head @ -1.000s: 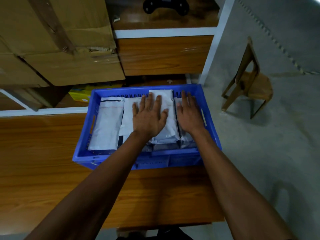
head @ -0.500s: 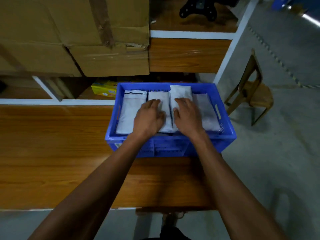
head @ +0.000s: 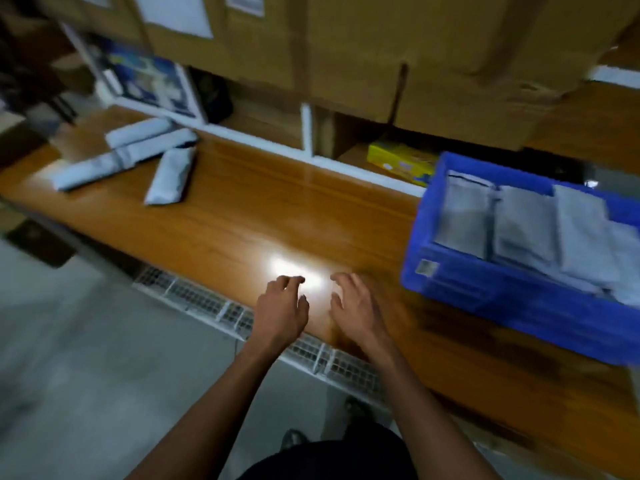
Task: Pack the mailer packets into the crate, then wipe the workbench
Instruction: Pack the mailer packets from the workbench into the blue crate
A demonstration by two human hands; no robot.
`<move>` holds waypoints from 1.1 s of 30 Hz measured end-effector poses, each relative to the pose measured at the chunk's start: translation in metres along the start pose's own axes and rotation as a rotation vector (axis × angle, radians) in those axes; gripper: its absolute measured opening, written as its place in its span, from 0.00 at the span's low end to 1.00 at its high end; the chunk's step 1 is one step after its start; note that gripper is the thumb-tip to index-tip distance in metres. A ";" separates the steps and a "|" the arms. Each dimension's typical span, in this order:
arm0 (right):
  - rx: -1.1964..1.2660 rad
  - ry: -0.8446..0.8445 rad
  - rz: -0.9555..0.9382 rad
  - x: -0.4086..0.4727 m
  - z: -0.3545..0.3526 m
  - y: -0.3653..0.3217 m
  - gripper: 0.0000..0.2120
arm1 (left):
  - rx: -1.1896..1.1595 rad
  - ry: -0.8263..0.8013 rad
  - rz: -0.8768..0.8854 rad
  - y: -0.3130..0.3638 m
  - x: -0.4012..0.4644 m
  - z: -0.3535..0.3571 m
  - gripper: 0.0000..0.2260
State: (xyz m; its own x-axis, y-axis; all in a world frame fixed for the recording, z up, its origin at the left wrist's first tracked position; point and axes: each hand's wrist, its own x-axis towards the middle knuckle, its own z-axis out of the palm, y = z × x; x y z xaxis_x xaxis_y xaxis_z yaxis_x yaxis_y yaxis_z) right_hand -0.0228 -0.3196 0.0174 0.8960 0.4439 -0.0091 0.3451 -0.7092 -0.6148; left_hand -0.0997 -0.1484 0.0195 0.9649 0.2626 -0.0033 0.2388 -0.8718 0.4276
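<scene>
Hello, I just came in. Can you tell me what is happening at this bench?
A person is packing grey mailer packets into a blue crate at the right end of a wooden workbench. Several packets in the crate lie side by side. Four loose packets wait at the far left of the bench. The left hand and the right hand are over the bench's near edge, fingers loosely bent, holding nothing. No cloth is visible.
</scene>
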 end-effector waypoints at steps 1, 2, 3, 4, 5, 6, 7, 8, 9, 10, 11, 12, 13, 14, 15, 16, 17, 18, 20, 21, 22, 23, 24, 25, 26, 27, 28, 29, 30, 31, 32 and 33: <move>-0.013 -0.058 -0.006 0.003 0.015 -0.012 0.18 | -0.007 -0.005 -0.053 -0.023 -0.008 -0.003 0.19; -0.026 -0.108 -0.014 0.007 0.029 -0.024 0.18 | -0.016 -0.007 -0.105 -0.044 -0.016 -0.006 0.19; -0.035 -0.153 -0.029 0.012 0.042 -0.036 0.18 | -0.028 -0.009 -0.156 -0.063 -0.023 -0.009 0.19; -0.040 -0.194 -0.048 0.018 0.053 -0.049 0.18 | -0.040 -0.014 -0.203 -0.080 -0.028 -0.013 0.19; -0.042 -0.230 -0.070 0.025 0.064 -0.062 0.18 | -0.046 -0.015 -0.241 -0.095 -0.032 -0.016 0.19; -0.045 -0.258 -0.092 0.033 0.074 -0.074 0.18 | -0.046 -0.013 -0.274 -0.110 -0.034 -0.019 0.20; -0.049 -0.280 -0.113 0.042 0.083 -0.086 0.19 | -0.042 -0.010 -0.304 -0.124 -0.034 -0.023 0.20; -0.051 -0.298 -0.131 0.053 0.094 -0.099 0.19 | -0.041 -0.005 -0.337 -0.138 -0.031 -0.027 0.20; -0.050 -0.310 -0.149 0.065 0.103 -0.111 0.18 | -0.043 0.000 -0.363 -0.151 -0.027 -0.032 0.21; -0.050 -0.318 -0.167 0.078 0.112 -0.123 0.18 | -0.045 0.007 -0.383 -0.164 -0.021 -0.038 0.21; -0.050 -0.327 -0.190 0.093 0.122 -0.134 0.18 | -0.043 0.013 -0.397 -0.177 -0.013 -0.045 0.21; -0.046 -0.337 -0.210 0.109 0.133 -0.145 0.18 | -0.034 0.021 -0.406 -0.190 -0.003 -0.052 0.20; -0.040 -0.346 -0.227 0.126 0.144 -0.156 0.18 | -0.026 0.030 -0.414 -0.203 0.010 -0.061 0.20; -0.037 -0.356 -0.246 0.144 0.155 -0.168 0.18 | -0.021 0.037 -0.425 -0.217 0.025 -0.070 0.20; -0.040 -0.362 -0.267 0.163 0.166 -0.179 0.18 | -0.018 0.042 -0.438 -0.230 0.040 -0.081 0.21; -0.048 -0.363 -0.288 0.183 0.177 -0.190 0.18 | -0.014 0.050 -0.452 -0.243 0.057 -0.091 0.21; -0.057 -0.363 -0.303 0.205 0.187 -0.203 0.18 | -0.009 0.061 -0.463 -0.258 0.075 -0.102 0.21; -0.063 -0.357 -0.310 0.227 0.196 -0.216 0.18 | -0.003 0.072 -0.474 -0.272 0.093 -0.114 0.21; -0.059 -0.331 -0.311 0.271 0.214 -0.242 0.17 | 0.017 0.081 -0.499 -0.302 0.133 -0.138 0.21; -0.043 -0.313 -0.308 0.293 0.223 -0.255 0.17 | 0.033 0.078 -0.509 -0.320 0.154 -0.149 0.21; -0.023 -0.300 -0.303 0.315 0.232 -0.268 0.17 | 0.052 0.075 -0.517 -0.339 0.175 -0.159 0.21; -0.001 -0.295 -0.296 0.337 0.241 -0.280 0.18 | 0.067 0.071 -0.522 -0.358 0.196 -0.169 0.22; 0.021 -0.300 -0.286 0.358 0.249 -0.293 0.20 | 0.074 0.068 -0.527 -0.378 0.216 -0.178 0.22; 0.028 -0.302 -0.281 0.379 0.258 -0.305 0.22 | 0.079 0.070 -0.535 -0.398 0.236 -0.185 0.23; 0.010 -0.285 -0.289 0.398 0.265 -0.316 0.24 | 0.090 0.073 -0.547 -0.417 0.255 -0.192 0.24; -0.032 -0.263 -0.300 0.416 0.274 -0.326 0.27 | 0.107 0.075 -0.560 -0.436 0.273 -0.198 0.26; -0.075 -0.247 -0.309 0.431 0.280 -0.336 0.29 | 0.121 0.076 -0.576 -0.452 0.290 -0.203 0.28; -0.102 -0.251 -0.308 0.444 0.288 -0.343 0.32 | 0.131 0.076 -0.594 -0.468 0.305 -0.207 0.29; -0.115 -0.265 -0.303 0.455 0.296 -0.349 0.34 | 0.142 0.071 -0.618 -0.484 0.319 -0.210 0.30; -0.122 -0.285 -0.296 0.465 0.304 -0.352 0.37 | 0.156 0.061 -0.645 -0.499 0.332 -0.212 0.30; -0.134 -0.307 -0.283 0.472 0.311 -0.353 0.38 | 0.174 0.049 -0.668 -0.513 0.342 -0.213 0.31; -0.152 -0.328 -0.265 0.477 0.319 -0.351 0.40 | 0.189 0.032 -0.681 -0.526 0.351 -0.214 0.31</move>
State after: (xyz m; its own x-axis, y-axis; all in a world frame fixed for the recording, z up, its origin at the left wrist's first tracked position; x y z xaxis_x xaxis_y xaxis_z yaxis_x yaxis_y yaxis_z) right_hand 0.1941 0.3158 -0.0222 0.6437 0.7539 -0.1314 0.6100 -0.6091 -0.5069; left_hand 0.0899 0.4906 -0.0135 0.5909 0.7849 -0.1867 0.8061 -0.5651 0.1755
